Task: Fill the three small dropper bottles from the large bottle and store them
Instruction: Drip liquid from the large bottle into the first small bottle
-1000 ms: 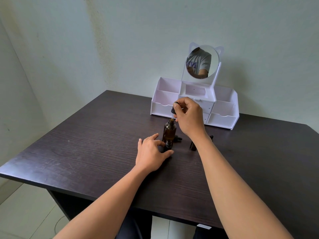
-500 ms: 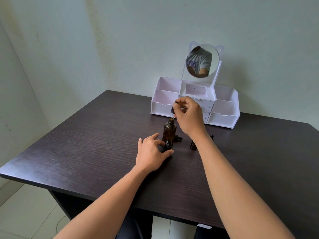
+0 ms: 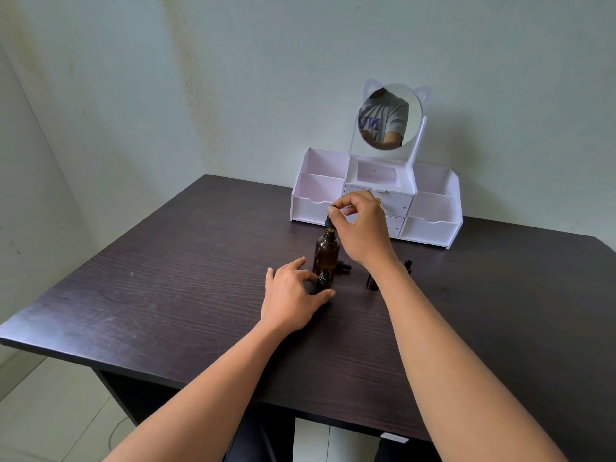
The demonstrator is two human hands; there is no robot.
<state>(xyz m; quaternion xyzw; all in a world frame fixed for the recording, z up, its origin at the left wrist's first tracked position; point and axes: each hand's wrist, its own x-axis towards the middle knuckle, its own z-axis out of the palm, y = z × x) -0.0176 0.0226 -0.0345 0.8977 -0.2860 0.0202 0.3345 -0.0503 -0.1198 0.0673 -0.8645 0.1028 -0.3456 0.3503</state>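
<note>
Barely shifted, right hand (image 3: 363,235) pinches the dropper (image 3: 330,219) over the large bottle (image 3: 326,253) while left hand (image 3: 290,298) grips a small bottle (image 3: 325,279).

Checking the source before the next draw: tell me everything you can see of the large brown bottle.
The large bottle is brown and see-through, glass by its look, with rounded shoulders and a narrow, uncapped neck. It stands upright on the dark table. The right hand pinches a black dropper at its mouth. A small bottle, gripped by the left hand, stands just before it.
</note>
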